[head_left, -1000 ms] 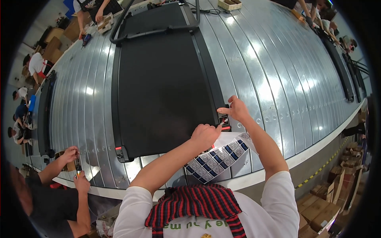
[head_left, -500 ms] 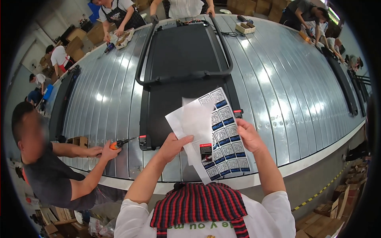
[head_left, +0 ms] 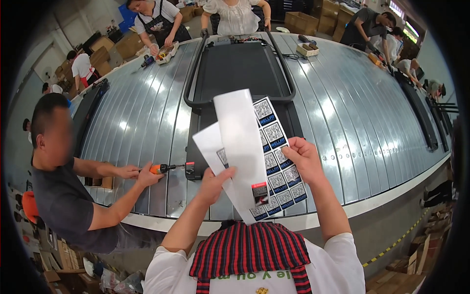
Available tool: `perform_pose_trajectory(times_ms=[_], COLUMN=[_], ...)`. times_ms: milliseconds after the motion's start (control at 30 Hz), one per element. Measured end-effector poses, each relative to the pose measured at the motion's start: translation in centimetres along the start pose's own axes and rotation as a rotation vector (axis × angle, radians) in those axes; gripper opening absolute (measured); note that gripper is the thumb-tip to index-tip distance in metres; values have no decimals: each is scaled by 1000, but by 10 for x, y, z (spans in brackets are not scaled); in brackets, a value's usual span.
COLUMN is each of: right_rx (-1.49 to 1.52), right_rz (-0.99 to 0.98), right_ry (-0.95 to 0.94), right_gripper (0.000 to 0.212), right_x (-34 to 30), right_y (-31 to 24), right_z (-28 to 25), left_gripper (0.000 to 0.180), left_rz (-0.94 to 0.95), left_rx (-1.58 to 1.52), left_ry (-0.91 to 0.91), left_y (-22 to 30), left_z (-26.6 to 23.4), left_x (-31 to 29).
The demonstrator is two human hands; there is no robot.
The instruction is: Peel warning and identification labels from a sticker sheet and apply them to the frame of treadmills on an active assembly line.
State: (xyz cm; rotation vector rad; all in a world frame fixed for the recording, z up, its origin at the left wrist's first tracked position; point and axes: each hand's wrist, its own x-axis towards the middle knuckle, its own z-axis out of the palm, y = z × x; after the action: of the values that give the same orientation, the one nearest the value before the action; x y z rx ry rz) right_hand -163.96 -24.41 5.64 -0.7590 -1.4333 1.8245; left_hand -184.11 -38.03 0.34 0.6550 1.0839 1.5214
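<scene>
White backing paper and a printed sticker sheet fill the middle of the view, held up over a black treadmill deck (head_left: pixel 245 68) that lies on a ribbed grey metal conveyor tabletop (head_left: pixel 342 108). The left hand (head_left: pixel 214 185) is closed on the lower part of the curled white backing strip (head_left: pixel 237 142), thumb on the front and the other fingers hidden behind the paper. The right hand (head_left: pixel 304 158) pinches the right edge of the sheet of square black-and-white code stickers with blue bands (head_left: pixel 276 161), at about three o'clock from the strip; only its thumb and knuckles show. The strip overlaps the sheet's left half, so the leftmost stickers are covered. A small red-and-black label (head_left: pixel 260 192) sits low on the sheet, its print too small to make out.

At nine o'clock a co-worker in a dark grey shirt reaches over the tabletop, their hand (head_left: pixel 147 175) gripping an orange-handled power screwdriver (head_left: pixel 164 168) whose tip meets the treadmill's near left corner; that corner is partly hidden by the paper. The treadmill's black tube handrail (head_left: pixel 289 73) lies folded over the deck. A striped red-and-black collar (head_left: pixel 249 250) blocks the bottom edge, and the fisheye rim cuts off the far workers at twelve o'clock.
</scene>
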Motion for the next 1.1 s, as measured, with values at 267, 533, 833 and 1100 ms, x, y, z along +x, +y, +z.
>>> perform_pose_trajectory(times_ms=[267,533,833,1100], right_rx=[-403,-662,-883,-365], right_rz=[-163,-539,-729,-328], right_ry=[-18,228,302,-131], right_gripper=[18,50,42,36], right_x=[-11,-19,-22,-19], right_y=[-14,-25,-25,-19], right_z=[17,58,74,94], left_gripper=[36,34,35,33], left_rz=[140,145,181,247], left_rx=[-8,-26,-64,113], left_ry=[77,90,61,30], left_y=[37,29,35,34], left_z=[1,5,8,4], left_x=[-2,-14,-28,-31])
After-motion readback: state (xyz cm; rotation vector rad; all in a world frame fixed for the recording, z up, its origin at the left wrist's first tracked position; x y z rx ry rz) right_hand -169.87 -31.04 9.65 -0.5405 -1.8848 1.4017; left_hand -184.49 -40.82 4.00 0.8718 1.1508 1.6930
